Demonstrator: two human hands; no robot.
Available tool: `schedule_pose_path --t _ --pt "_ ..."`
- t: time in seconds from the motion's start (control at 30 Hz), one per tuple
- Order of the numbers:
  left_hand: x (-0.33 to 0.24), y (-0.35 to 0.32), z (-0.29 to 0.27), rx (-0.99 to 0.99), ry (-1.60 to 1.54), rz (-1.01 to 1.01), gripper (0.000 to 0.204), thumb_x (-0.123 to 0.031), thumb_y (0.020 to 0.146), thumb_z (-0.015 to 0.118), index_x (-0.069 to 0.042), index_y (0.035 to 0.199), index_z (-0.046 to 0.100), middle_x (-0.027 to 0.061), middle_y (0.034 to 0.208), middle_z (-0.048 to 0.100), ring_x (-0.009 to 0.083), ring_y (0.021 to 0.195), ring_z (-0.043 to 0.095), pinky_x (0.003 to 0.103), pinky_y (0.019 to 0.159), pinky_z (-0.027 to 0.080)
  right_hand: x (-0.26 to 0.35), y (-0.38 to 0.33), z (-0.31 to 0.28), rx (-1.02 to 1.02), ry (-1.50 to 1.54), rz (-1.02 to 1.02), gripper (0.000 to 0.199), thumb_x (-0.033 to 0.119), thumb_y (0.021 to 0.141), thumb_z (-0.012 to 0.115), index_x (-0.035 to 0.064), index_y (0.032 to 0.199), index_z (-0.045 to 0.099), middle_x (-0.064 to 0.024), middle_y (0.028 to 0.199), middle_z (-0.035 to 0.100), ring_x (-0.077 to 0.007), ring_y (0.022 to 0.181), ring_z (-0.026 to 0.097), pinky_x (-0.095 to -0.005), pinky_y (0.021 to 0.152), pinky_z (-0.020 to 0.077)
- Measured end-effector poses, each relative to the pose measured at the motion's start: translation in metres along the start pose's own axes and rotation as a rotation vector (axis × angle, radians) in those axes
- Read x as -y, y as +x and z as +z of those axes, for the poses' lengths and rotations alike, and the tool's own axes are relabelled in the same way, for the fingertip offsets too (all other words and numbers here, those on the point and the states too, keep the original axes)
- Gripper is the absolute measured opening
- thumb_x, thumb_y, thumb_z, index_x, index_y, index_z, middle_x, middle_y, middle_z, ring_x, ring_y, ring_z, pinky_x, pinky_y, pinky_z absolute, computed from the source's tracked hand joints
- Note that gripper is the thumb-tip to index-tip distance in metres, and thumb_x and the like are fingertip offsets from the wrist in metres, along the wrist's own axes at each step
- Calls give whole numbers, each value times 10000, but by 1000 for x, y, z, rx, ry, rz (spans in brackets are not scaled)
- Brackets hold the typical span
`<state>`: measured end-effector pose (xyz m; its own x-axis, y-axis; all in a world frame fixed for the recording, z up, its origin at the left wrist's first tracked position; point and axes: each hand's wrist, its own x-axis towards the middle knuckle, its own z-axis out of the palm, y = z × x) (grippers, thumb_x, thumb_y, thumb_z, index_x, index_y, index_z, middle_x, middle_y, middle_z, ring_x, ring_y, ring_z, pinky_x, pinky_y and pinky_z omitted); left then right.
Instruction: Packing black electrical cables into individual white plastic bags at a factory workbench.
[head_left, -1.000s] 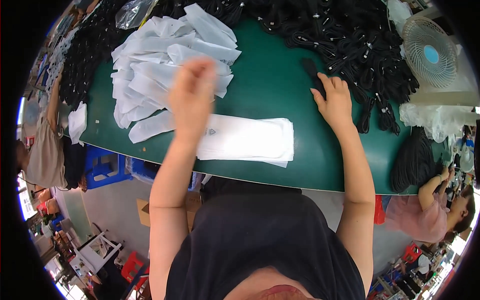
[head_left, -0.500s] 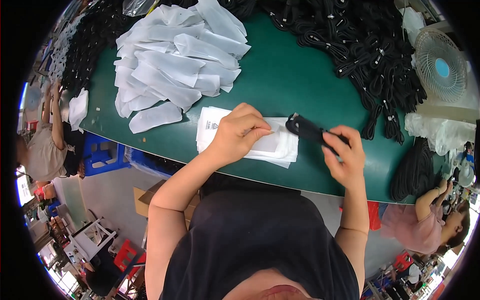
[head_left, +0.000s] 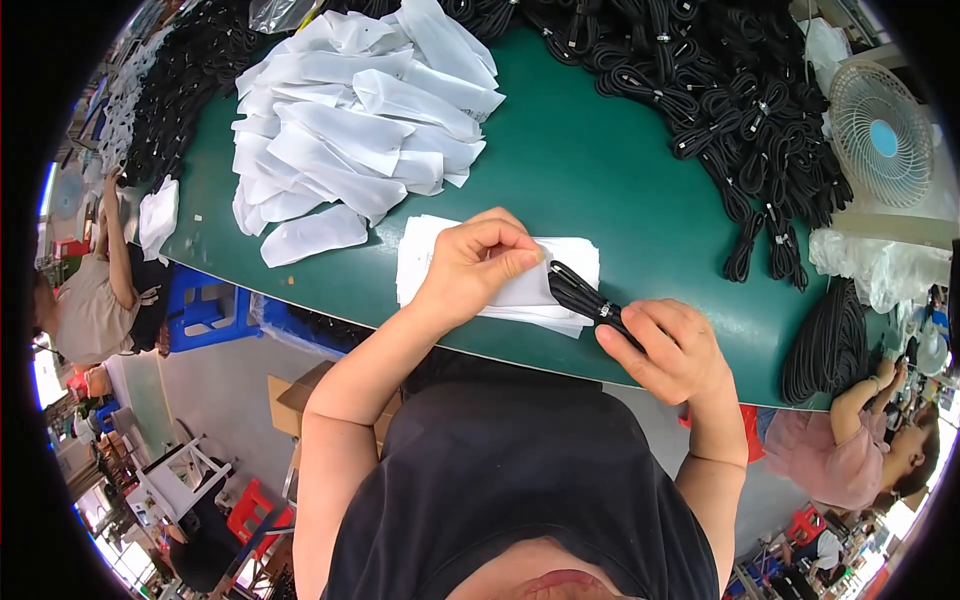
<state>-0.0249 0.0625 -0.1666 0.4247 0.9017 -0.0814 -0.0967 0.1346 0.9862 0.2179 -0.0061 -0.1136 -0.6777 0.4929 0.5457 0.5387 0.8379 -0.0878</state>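
Observation:
In front of me lies a stack of flat white bags (head_left: pixel 415 250) near the table's front edge. My left hand (head_left: pixel 478 262) pinches the edge of the top bag between thumb and forefinger. A coiled black cable (head_left: pixel 578 295) is gripped in my right hand (head_left: pixel 668 348) at its near end. The cable's far looped end points up and left, at the bag's edge close to my left fingertips. Whether the loop is inside the bag's mouth, I cannot tell.
A heap of white bags (head_left: pixel 340 130) covers the table's left part. Many coiled black cables (head_left: pixel 700 100) pile up at the back right, beside a fan (head_left: pixel 880 135). Thicker black coils (head_left: pixel 828 345) lie at the right edge. Other people sit on both sides.
My right hand has moved down and left with the cable. Its looped end now reaches the bag's edge at my left fingertips. My left hand has barely moved.

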Motion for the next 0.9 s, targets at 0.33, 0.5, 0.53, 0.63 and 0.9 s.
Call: schedule_pose_path --t 0.33,0.5,0.53,0.63,0.9 --pt "3 -2 -2 15 -15 66 79 -49 815 690 13 846 652 39 866 569 117 785 515 250 700 420 -2 11 -3 23 9 -17 317 19 653 676 19 970 682 -100 971 562 -239 827 575 -315 648 537" --pt "3 -1 -7 41 -4 139 51 -18 818 677 13 851 654 46 873 564 124 784 514 253 697 419 -9 14 -1 -2 73 55 350 52 655 695 28 1003 670 -113 995 569 -250 817 589 -322 625 512" --pt "4 -1 -8 40 -4 140 51 -18 818 677 13 851 654 46 873 564 124 784 514 253 697 419 -10 14 -1 -26 75 98 358 54 657 702 33 1013 666 -118 1000 572 -254 812 593 -324 614 502" --pt "4 0 -9 26 -6 175 54 -14 813 681 12 852 655 50 890 560 127 793 511 253 705 417 -7 17 0 -49 178 222 390 23 648 737 40 1028 653 -129 992 575 -264 770 599 -329 582 488" --pt "6 -2 -11 20 -6 191 61 -24 800 697 -1 842 660 60 922 545 130 812 507 258 718 419 -3 20 3 -154 340 508 365 33 687 750 -5 1028 627 -123 852 620 -212 638 611 -284 513 488"
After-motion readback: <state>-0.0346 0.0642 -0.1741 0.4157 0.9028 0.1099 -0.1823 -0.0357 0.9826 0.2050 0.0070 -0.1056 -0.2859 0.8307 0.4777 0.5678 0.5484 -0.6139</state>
